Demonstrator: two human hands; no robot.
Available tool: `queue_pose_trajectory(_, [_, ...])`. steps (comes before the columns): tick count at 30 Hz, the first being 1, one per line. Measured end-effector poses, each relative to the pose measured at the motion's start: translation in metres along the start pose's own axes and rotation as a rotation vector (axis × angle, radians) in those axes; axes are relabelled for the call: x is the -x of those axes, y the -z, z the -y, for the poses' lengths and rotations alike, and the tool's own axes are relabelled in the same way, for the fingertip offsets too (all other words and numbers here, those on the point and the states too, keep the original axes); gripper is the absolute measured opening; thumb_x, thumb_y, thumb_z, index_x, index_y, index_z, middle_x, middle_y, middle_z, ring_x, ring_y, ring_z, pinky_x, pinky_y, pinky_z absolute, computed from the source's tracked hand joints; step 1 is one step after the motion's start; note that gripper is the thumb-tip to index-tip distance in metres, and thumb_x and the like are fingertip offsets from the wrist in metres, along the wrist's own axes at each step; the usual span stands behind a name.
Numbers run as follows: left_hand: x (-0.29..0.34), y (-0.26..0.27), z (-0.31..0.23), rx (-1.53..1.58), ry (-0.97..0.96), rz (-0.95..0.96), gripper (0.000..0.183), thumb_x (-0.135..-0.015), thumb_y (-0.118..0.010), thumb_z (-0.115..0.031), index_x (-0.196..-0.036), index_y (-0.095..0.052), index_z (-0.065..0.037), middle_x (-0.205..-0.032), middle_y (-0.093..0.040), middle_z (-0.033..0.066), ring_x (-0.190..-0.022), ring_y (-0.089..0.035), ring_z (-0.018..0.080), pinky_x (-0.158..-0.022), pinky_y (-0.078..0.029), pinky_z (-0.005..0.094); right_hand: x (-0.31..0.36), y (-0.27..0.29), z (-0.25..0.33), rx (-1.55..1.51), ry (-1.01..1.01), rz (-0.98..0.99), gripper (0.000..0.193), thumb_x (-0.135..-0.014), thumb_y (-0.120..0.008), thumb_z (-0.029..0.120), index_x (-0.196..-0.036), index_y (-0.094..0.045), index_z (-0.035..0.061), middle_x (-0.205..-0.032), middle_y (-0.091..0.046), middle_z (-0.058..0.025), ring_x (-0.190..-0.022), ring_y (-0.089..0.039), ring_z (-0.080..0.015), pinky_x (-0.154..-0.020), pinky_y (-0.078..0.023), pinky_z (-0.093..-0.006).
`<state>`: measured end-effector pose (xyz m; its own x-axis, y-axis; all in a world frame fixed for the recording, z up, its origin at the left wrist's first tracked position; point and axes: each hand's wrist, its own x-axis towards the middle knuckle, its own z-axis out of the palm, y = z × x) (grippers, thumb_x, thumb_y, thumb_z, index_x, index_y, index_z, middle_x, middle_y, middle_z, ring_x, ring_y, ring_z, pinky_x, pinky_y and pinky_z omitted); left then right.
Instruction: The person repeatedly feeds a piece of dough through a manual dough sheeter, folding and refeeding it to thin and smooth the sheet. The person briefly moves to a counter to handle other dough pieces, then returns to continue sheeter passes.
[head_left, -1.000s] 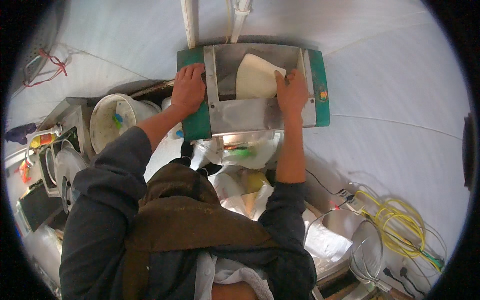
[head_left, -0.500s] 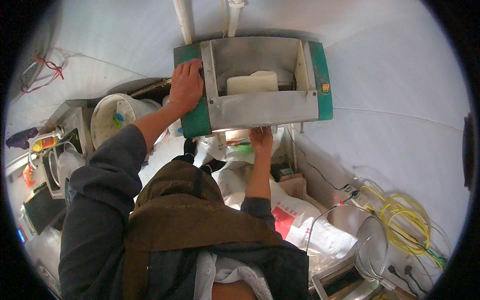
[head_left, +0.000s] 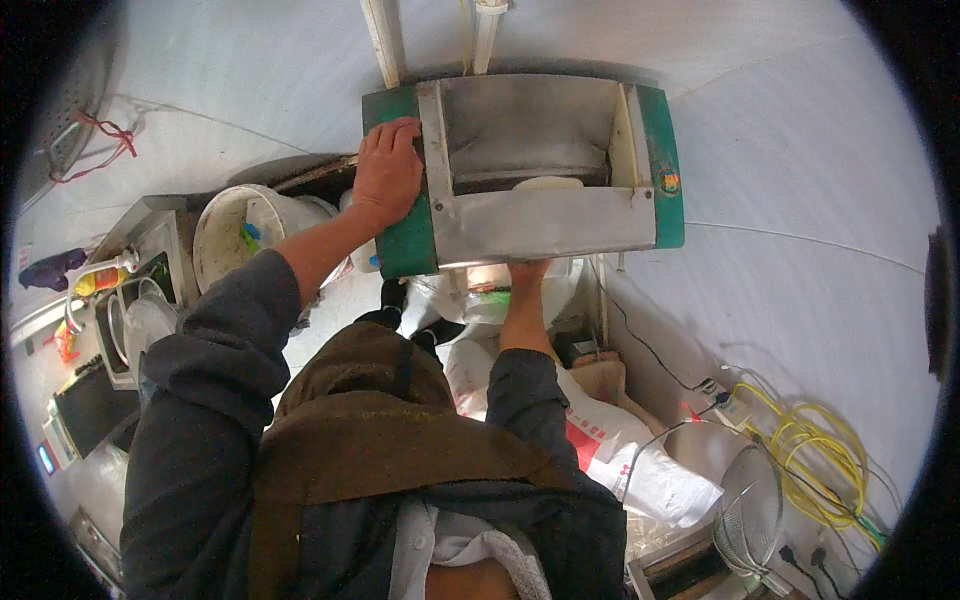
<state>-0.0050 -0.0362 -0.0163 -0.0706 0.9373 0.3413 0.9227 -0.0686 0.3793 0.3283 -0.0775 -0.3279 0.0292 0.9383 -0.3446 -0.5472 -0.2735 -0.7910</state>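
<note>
A steel dough-rolling machine (head_left: 545,222) with green end panels stands in front of me. My left hand (head_left: 388,172) lies on top of its left green panel, fingers stretched forward and a little bent over the inner edge. A pale slab of dough (head_left: 548,183) shows only as a low rounded strip above the front steel plate; the rest is hidden down in the hopper. My right hand (head_left: 528,272) reaches under the machine's front edge. The fingers of that hand are out of sight beneath the plate, so what they touch cannot be seen.
A white bucket (head_left: 250,235) stands left of the machine, beside a steel sink (head_left: 160,250) with a tap. White sacks (head_left: 650,470) lie at the right. Beyond them are a power strip (head_left: 722,402), a coiled yellow cable (head_left: 815,445) and a wire strainer (head_left: 750,510).
The dough has sunk into the hopper, leaving only its top edge visible. My right hand has gone further under the machine. The whole view has shifted slightly; my left hand stays on the panel.
</note>
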Motion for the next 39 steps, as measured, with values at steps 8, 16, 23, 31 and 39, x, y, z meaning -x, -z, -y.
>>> queue_pose_trajectory(8, [0.005,0.012,0.002,-0.05,0.015,0.01,0.034,-0.092,-0.062,-0.006,-0.126,-0.059,-0.006,-0.134,-0.061,0.0117,-0.123,-0.056,0.037,-0.108,-0.045,0.0505,0.01,0.006,-0.056,0.574,0.307,0.039,0.042,-0.11,-0.056,0.038,-0.138,-0.063,0.0066,-0.13,-0.069,-0.0115,-0.115,-0.067,-0.0277,-0.096,-0.06,-0.0481])
queue_pose_trajectory(16, [0.0,0.014,0.005,-0.035,0.062,0.052,0.032,-0.093,-0.062,-0.006,-0.125,-0.058,-0.006,-0.135,-0.061,0.0125,-0.125,-0.056,0.0376,-0.109,-0.044,0.051,0.087,0.005,0.002,0.612,-0.103,-0.358,0.042,-0.095,-0.079,0.025,-0.128,-0.069,0.0023,-0.111,-0.074,-0.0092,-0.096,-0.072,-0.0244,-0.082,-0.06,-0.0441])
queue_pose_trajectory(23, [-0.002,0.008,-0.005,-0.02,0.039,0.032,0.031,-0.094,-0.061,-0.006,-0.125,-0.059,-0.006,-0.135,-0.061,0.0125,-0.125,-0.056,0.0375,-0.109,-0.044,0.0503,0.203,-0.122,0.245,0.986,-0.45,0.168,0.066,-0.077,-0.094,0.027,-0.133,-0.07,0.0011,-0.121,-0.074,-0.0106,-0.103,-0.071,-0.0223,-0.089,-0.058,-0.0417])
queue_pose_trajectory(31, [0.005,0.01,0.002,-0.036,-0.005,-0.029,0.033,-0.092,-0.061,-0.005,-0.125,-0.06,-0.006,-0.135,-0.061,0.0124,-0.125,-0.056,0.0373,-0.108,-0.045,0.051,0.093,-0.28,0.395,0.477,0.093,0.203,0.066,-0.097,-0.078,0.029,-0.148,-0.051,-0.0006,-0.133,-0.066,-0.0132,-0.118,-0.067,-0.0261,-0.098,-0.059,-0.0417])
queue_pose_trajectory(39, [-0.003,0.001,0.0,-0.002,0.013,0.015,0.035,-0.092,-0.062,-0.006,-0.128,-0.06,-0.006,-0.136,-0.061,0.0124,-0.126,-0.056,0.0368,-0.108,-0.045,0.051,-0.128,-0.213,0.3,0.808,-0.205,0.183,0.08,-0.091,-0.083,0.053,-0.146,-0.061,-0.0008,-0.134,-0.069,-0.0112,-0.124,-0.063,-0.0272,-0.098,-0.053,-0.0441])
